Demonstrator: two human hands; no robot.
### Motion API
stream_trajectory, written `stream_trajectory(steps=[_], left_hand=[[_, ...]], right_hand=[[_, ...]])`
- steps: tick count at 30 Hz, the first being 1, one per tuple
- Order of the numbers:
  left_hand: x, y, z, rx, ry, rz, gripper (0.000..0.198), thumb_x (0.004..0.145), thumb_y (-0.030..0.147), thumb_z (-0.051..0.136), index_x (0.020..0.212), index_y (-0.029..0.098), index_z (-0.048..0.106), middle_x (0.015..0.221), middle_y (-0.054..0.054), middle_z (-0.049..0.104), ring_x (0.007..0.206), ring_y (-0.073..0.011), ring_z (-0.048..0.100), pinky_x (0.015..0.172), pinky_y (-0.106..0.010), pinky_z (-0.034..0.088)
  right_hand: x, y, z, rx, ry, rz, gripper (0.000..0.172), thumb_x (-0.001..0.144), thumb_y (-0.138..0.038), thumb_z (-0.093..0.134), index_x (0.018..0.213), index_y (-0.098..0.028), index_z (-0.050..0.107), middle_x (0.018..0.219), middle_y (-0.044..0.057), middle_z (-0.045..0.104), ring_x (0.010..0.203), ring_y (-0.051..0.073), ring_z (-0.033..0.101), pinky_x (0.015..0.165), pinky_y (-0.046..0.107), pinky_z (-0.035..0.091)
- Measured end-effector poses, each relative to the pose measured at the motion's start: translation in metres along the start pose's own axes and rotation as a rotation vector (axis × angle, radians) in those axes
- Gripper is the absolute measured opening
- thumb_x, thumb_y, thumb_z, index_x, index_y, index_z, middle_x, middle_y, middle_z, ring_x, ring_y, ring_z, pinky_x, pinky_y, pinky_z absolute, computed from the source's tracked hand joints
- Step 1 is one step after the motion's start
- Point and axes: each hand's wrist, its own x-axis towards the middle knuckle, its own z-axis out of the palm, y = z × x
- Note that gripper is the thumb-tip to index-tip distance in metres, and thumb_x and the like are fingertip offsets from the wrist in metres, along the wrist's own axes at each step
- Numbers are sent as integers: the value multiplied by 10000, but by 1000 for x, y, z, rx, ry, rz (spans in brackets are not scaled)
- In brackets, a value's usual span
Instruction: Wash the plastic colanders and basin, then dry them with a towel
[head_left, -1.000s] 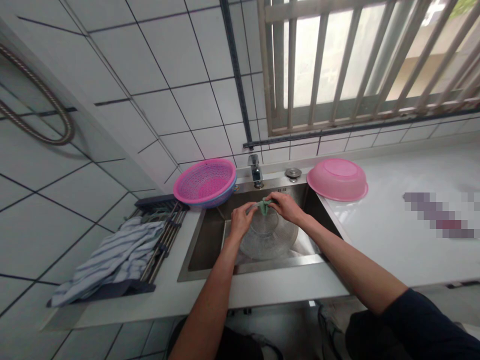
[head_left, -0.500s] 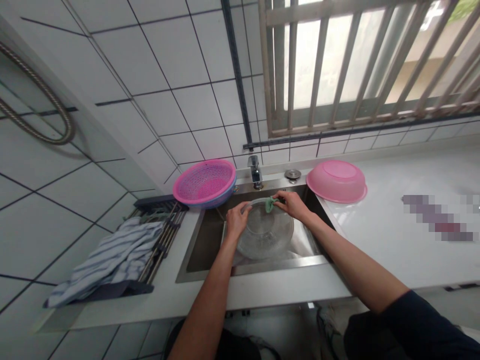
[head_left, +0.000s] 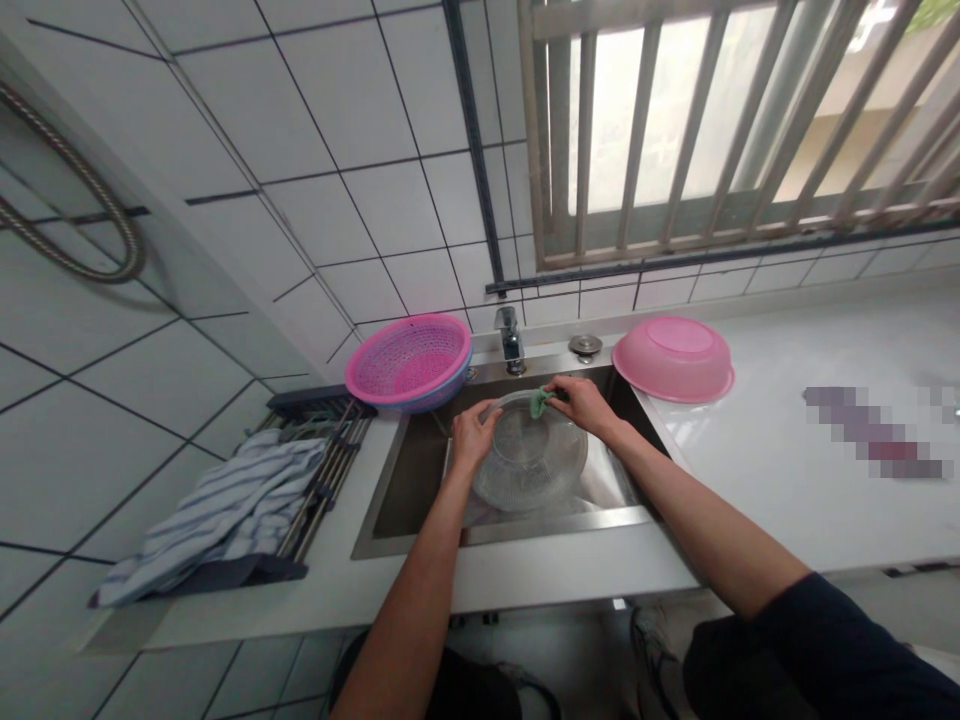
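- One clear bowl point(head_left: 525, 470), at the sink point(head_left: 416, 490); left hand point(head_left: 471, 438) gripping its rim.
- One green cloth point(head_left: 538, 403), pinched in right hand point(head_left: 583, 404) at bowl's far rim.
- Two pink vessels: colander point(head_left: 411, 362), upturned basin point(head_left: 671, 352).
- Blue vessel point(head_left: 442, 396) beneath colander, mostly hidden; pixelated patch point(head_left: 870, 430) unreadable.
- White bench point(head_left: 570, 570), tiled walls point(head_left: 367, 100), barred window point(head_left: 645, 130).

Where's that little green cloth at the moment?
In the head view, the green cloth is in the right hand, at the far edge of the clear ribbed bowl, in front of and slightly right of the tap.
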Motion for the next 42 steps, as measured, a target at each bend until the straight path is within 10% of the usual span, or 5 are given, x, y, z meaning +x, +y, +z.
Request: stream_trajectory(steps=[8, 15, 23, 42], left_hand=[[-5, 10, 5, -7, -114, 62, 199, 936, 267, 734, 1104, 237, 838, 1160, -74, 837, 1116, -292, 780, 1040, -398, 576], [5, -5, -1, -137, 78, -62, 224, 922, 267, 725, 1114, 186, 809, 1137, -93, 835, 1074, -288, 782, 1042, -428, 578], [-1, -2, 7, -191, -151, 91, 567, 838, 259, 835, 1395, 260, 724, 1459, -97, 711, 1358, -287, 667, 1193, -472, 500], [0, 4, 6, -41, -137, 25, 274, 960, 223, 696, 1200, 263, 822, 1268, -73, 807, 1241, -292, 742, 1126, -444, 544]], right_hand=[[2, -26, 15, 11, -97, -156, 185, 974, -165, 707, 1139, -239, 745, 1094, 76, 777, 1038, 234, 730, 898, 312, 532], [0, 18, -9, 34, 69, 79, 181, 930, -216, 737, 1112, -213, 737, 1034, 62, 809, 904, 231, 744, 822, 314, 530], [3, -1, -10, -9, -67, -40, 294, 845, -88, 708, 1092, -238, 765, 1055, 42, 817, 940, 222, 750, 859, 305, 521], [3, -11, -1, -20, -84, -57, 201, 906, -161, 770, 1092, -236, 781, 1077, 68, 817, 971, 239, 765, 863, 323, 547]])
